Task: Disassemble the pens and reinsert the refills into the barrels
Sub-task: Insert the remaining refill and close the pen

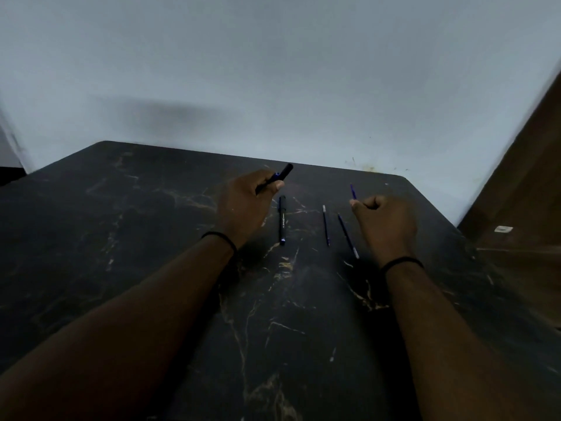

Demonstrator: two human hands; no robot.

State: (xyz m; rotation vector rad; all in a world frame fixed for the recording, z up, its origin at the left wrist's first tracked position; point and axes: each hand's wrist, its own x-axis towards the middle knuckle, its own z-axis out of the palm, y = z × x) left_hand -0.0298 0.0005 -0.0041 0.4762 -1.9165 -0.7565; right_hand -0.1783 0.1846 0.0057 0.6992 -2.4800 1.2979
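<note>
My left hand (pixel 243 205) is closed around a black pen barrel (pixel 282 174) that sticks out up and to the right above the table. My right hand (pixel 384 223) pinches a thin blue refill (pixel 353 191), its tip pointing up and away. A second black pen barrel (pixel 282 220) lies on the dark table between my hands, pointing away from me. Two loose blue refills lie side by side to its right: one (pixel 325 224) nearly straight, the other (pixel 347 235) slanted, close to my right hand.
The table (pixel 151 238) is dark marble-patterned with pale veins and rounded far corners, set against a plain pale wall (pixel 273 71). A brown wooden surface (pixel 531 192) rises at the right edge. Black bands circle both wrists.
</note>
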